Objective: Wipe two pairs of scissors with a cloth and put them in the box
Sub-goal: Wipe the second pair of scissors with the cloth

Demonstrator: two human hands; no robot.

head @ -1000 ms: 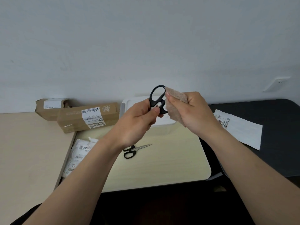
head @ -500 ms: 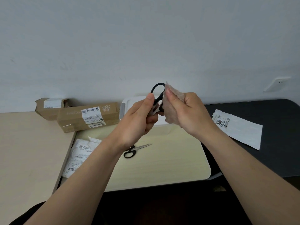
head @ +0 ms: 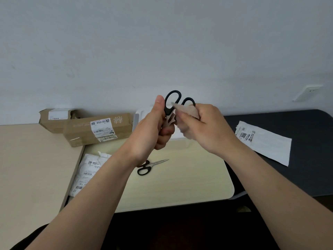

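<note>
Showed black handles on the larger scissors [head: 168, 111], black handles with silver blades on the smaller scissors [head: 153, 164], beige on the cloth [head: 189, 111], white on the box [head: 144, 114].

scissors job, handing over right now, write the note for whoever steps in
Left hand: grips the black-handled scissors, handles up, blade end inside its fingers.
Right hand: pinches the beige cloth against those scissors.
Second pair: lies on the pale board, partly hidden by the left wrist.
White box: behind the hands; cannot tell whether it is open.
Done: wiping of the first pair is under way.
Left: finish it, wipe the second pair, put both in the box.
</note>
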